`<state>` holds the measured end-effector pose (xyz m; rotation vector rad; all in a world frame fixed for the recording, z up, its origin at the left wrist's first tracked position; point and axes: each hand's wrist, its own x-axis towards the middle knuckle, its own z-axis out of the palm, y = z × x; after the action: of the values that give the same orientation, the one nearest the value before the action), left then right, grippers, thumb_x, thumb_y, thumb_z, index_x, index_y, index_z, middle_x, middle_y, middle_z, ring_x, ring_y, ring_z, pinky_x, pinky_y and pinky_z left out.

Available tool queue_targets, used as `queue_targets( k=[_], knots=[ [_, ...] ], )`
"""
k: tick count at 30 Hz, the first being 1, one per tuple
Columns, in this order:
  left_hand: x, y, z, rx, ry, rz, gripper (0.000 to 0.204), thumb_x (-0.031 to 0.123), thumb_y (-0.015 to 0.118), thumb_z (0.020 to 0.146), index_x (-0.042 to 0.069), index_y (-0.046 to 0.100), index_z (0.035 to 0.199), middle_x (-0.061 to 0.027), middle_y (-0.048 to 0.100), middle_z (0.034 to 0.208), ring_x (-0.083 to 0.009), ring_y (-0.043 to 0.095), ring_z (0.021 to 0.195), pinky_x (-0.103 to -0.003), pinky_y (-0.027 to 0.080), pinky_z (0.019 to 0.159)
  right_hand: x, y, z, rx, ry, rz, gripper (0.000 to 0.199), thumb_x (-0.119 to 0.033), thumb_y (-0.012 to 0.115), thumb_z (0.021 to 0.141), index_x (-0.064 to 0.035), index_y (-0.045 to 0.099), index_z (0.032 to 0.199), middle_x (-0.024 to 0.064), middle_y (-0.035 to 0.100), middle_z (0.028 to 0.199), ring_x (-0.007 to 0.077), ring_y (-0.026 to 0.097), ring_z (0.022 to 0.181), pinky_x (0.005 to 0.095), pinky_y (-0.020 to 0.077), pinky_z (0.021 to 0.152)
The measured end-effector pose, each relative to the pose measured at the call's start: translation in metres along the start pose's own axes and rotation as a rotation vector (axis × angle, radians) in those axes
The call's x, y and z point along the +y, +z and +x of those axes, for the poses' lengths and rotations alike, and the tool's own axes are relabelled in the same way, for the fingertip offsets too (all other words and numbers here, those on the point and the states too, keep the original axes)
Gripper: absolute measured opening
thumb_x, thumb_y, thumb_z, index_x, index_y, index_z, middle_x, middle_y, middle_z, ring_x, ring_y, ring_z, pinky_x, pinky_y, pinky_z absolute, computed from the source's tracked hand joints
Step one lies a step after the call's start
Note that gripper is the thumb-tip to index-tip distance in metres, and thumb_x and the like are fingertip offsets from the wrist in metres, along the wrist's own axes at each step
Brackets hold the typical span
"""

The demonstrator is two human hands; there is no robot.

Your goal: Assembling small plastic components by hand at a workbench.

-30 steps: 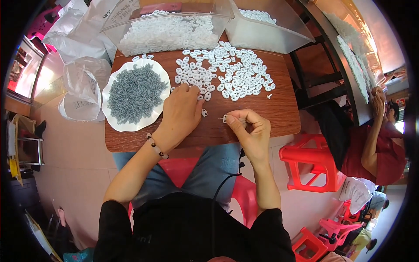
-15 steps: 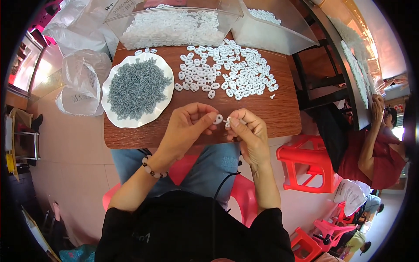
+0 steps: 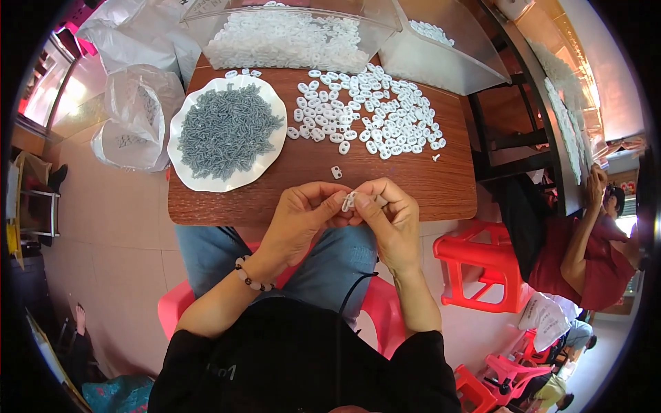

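My left hand (image 3: 301, 217) and my right hand (image 3: 390, 224) meet above the near edge of the table, fingertips almost touching. Both pinch a small white plastic piece (image 3: 349, 202); fingers cover much of it, and I cannot tell whether it is one part or two pressed together. Just beyond my fingers a single white oval piece with holes (image 3: 337, 172) lies alone on the wood. Farther back spreads a loose heap of similar white two-hole pieces (image 3: 396, 113). To the left, a white scalloped plate (image 3: 180, 175) carries a mound of small grey screw-like parts (image 3: 227, 131).
Two clear plastic bins stand along the table's back; the left bin (image 3: 289, 41) is full of white pieces. White plastic bags (image 3: 134, 117) sit left of the table (image 3: 441, 199). On the right are a red stool (image 3: 478, 251) and a person (image 3: 585, 258) at another table.
My hands have come together, and the separate white pieces they held now meet at the fingertips. A lone white piece now lies on the table beyond them. The view has shifted slightly.
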<state>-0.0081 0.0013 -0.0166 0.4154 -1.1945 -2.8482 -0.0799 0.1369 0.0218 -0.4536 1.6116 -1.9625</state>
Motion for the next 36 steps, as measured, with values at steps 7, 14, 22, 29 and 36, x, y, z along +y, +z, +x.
queue_targets(
  k=[7,14,22,29,36],
  knots=[
    [0.004,0.006,-0.004,0.092,0.012,0.237,0.023,0.024,0.055,0.095,0.002,0.063,0.097,-0.0032,0.065,0.077,-0.0062,0.058,0.062,-0.018,0.047,0.054,0.006,0.006,-0.002,0.012,-0.058,-0.155,0.011,-0.010,0.060,0.090,0.0010,0.060,0.092,0.0031,0.064,0.081,0.0057,0.057,0.070,0.0191,0.0460,0.065],
    [0.007,0.010,-0.004,0.091,0.003,0.291,0.029,0.028,0.051,0.097,0.002,0.063,0.090,-0.0023,0.063,0.072,-0.0052,0.055,0.053,-0.017,0.042,0.046,0.004,0.008,-0.001,0.037,-0.050,-0.195,0.011,-0.010,0.059,0.091,0.0006,0.060,0.092,0.0023,0.063,0.081,0.0054,0.057,0.070,0.0189,0.0464,0.066],
    [0.010,0.002,-0.007,0.128,-0.053,0.117,0.023,0.024,0.058,0.093,0.002,0.064,0.093,-0.0030,0.065,0.075,-0.0057,0.058,0.056,-0.017,0.046,0.049,0.007,0.006,0.000,-0.006,-0.044,-0.195,0.009,-0.007,0.059,0.091,0.0016,0.059,0.093,0.0037,0.063,0.082,0.0057,0.058,0.072,0.0193,0.0472,0.066],
    [0.013,0.002,-0.009,0.135,-0.013,0.105,0.021,0.017,0.062,0.090,-0.002,0.063,0.101,-0.0047,0.066,0.082,-0.0081,0.061,0.064,-0.019,0.050,0.057,0.008,0.002,0.001,0.003,-0.031,-0.209,0.012,-0.011,0.060,0.090,0.0008,0.060,0.091,0.0032,0.062,0.080,0.0067,0.057,0.069,0.0199,0.0470,0.065],
    [0.011,-0.010,-0.008,0.093,-0.040,0.001,0.022,0.014,0.062,0.090,-0.002,0.062,0.106,-0.0063,0.066,0.089,-0.0090,0.062,0.073,-0.020,0.051,0.063,0.007,-0.002,0.002,0.035,0.010,-0.148,0.011,-0.011,0.060,0.090,0.0002,0.060,0.090,0.0025,0.061,0.080,0.0070,0.056,0.068,0.0199,0.0464,0.065]
  ],
)
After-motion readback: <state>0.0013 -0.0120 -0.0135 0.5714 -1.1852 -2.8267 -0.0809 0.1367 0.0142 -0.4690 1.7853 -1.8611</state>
